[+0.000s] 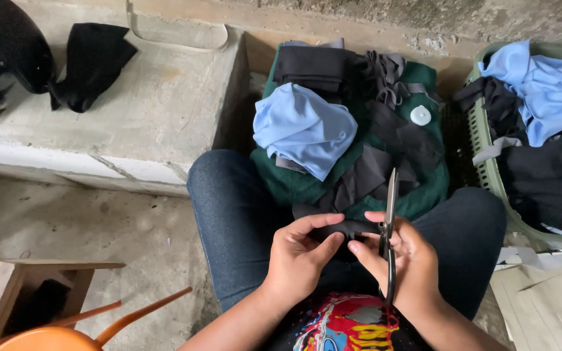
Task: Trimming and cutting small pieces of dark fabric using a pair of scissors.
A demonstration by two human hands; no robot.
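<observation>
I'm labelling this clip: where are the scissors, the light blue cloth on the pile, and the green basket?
scissors [391, 201], head view, on the blades.
light blue cloth [304, 127], head view, middle of the bundle.
green basket [481, 140], head view, on its left rim.

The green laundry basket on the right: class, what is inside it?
Inside the green basket lie a light blue cloth on top and black garments beside and below it. Anything deeper is covered, as is the basket's bottom.

Left hand [300, 257] pinches with curled fingers; right hand [406, 260] meets it (grip closed).
</observation>
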